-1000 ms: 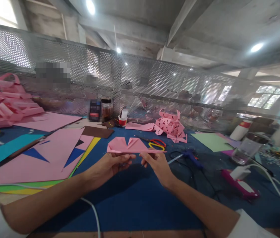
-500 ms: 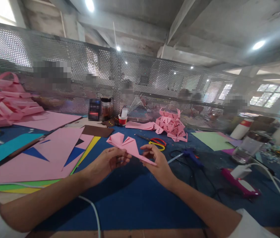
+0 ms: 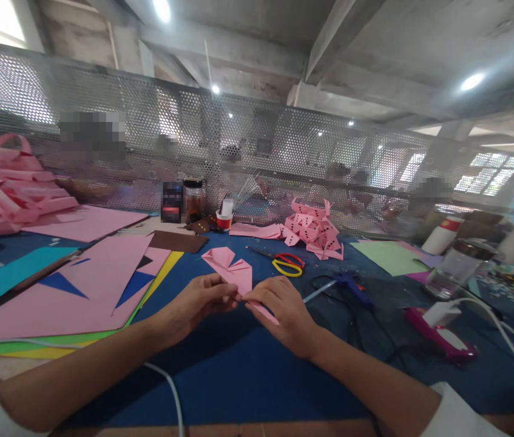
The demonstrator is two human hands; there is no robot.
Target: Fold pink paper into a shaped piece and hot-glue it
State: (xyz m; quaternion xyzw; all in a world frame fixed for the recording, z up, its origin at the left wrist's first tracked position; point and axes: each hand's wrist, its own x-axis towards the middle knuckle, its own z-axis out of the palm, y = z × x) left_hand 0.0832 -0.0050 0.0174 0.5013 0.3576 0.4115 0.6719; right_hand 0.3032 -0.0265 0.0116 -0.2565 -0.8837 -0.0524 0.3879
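Observation:
A folded piece of pink paper (image 3: 233, 270) is held up over the blue table mat between both hands. Its top has two lobes like a heart, and a narrow strip runs down to the right. My left hand (image 3: 209, 297) pinches its lower left edge between thumb and fingers. My right hand (image 3: 284, 309) is closed on the narrow strip, whose end shows below the fingers. The fingertips of the two hands nearly meet. Just behind the right hand lie scissors (image 3: 288, 264) with red and yellow handles.
Pink sheets (image 3: 74, 291) with cut-outs lie at left, below a heap of pink strips (image 3: 15, 191). Dotted pink strips (image 3: 311, 227) are piled at the back. A blue glue gun (image 3: 352, 286), power strip (image 3: 441, 334) and glass jar (image 3: 457, 270) stand right. A perforated screen (image 3: 261, 145) borders the far side.
My right hand has moved left and closed round the strip, its fingers now beside the left hand's. The pink paper has turned, with its strip pointing more steeply downward.

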